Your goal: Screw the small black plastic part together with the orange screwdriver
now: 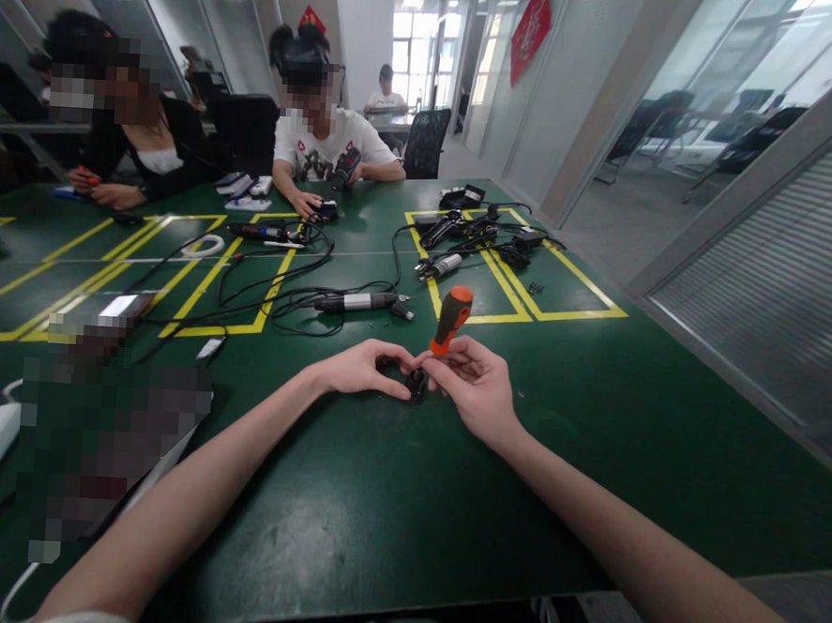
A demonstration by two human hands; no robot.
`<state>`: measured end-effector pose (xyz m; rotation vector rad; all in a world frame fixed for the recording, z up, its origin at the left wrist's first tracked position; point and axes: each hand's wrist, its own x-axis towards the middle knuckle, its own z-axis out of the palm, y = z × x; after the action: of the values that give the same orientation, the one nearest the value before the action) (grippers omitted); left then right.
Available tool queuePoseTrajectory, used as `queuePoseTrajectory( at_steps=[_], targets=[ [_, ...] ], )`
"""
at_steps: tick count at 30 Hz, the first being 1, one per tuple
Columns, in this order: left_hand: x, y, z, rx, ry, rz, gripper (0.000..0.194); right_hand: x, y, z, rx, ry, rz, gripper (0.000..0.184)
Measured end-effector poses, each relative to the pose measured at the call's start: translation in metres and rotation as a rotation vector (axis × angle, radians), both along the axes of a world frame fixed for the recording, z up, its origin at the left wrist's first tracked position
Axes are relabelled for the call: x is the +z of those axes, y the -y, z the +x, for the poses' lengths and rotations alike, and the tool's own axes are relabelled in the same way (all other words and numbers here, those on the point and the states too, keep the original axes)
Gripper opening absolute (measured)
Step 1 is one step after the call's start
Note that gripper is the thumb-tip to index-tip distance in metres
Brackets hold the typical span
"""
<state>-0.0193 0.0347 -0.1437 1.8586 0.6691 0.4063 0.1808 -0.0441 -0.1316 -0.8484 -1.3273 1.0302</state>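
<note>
A screwdriver (452, 319) with an orange and dark grey handle stands nearly upright, leaning slightly to the right. The fingers of my right hand (480, 387) are closed around it just below the handle, and its tip is hidden. Beneath the fingertips, a small black part (418, 384) rests at the table surface. My left hand (365, 369) comes from the other side, thumb and fingers curved around this part and gripping it. The fingertips of both hands nearly meet over it, so its exact shape is hard to make out.
On the green table (292, 501) lie a grey electric screwdriver (360, 302) with its cable, a white cable coil (203, 247) and several loose screws (536, 288). Black tools and cables (456, 227) fill the taped area ahead. Two people sit across; one holds a power drill (346, 168).
</note>
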Motion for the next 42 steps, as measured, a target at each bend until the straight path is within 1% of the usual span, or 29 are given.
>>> queuePoseTrajectory(
  at_steps=[3, 5, 11, 14, 18, 23, 29, 37, 42],
  targets=[
    [-0.002, -0.001, -0.001, 0.0, -0.006, -0.011, 0.047, 0.002, 0.0, 0.0, 0.0, 0.043, 0.047, 0.024],
    [-0.001, -0.001, -0.001, -0.008, -0.004, -0.023, 0.048, 0.001, 0.0, 0.0, 0.028, 0.042, 0.061, 0.023],
    [0.003, -0.001, -0.001, -0.028, 0.0, -0.026, 0.042, -0.003, 0.003, -0.002, 0.099, -0.021, -0.017, 0.031],
    [0.005, 0.0, -0.001, -0.027, -0.008, -0.029, 0.043, -0.002, 0.005, -0.002, 0.078, -0.026, -0.043, 0.032],
    [0.005, 0.0, -0.001, -0.031, -0.005, -0.046, 0.039, 0.002, 0.003, -0.004, 0.049, -0.052, -0.073, 0.035],
    [0.004, -0.001, -0.002, -0.026, -0.023, -0.03, 0.039, 0.0, -0.001, -0.002, 0.079, -0.033, -0.032, 0.036],
    [0.005, 0.0, -0.001, -0.037, 0.013, -0.046, 0.037, -0.003, 0.0, -0.001, 0.114, -0.052, -0.013, 0.039],
    [0.005, 0.0, 0.0, -0.03, 0.004, -0.035, 0.032, -0.007, -0.003, -0.002, 0.072, -0.06, 0.048, 0.04],
    [0.005, 0.0, 0.0, -0.026, 0.002, -0.036, 0.032, -0.011, -0.003, -0.002, 0.129, -0.017, 0.11, 0.033]
  ],
)
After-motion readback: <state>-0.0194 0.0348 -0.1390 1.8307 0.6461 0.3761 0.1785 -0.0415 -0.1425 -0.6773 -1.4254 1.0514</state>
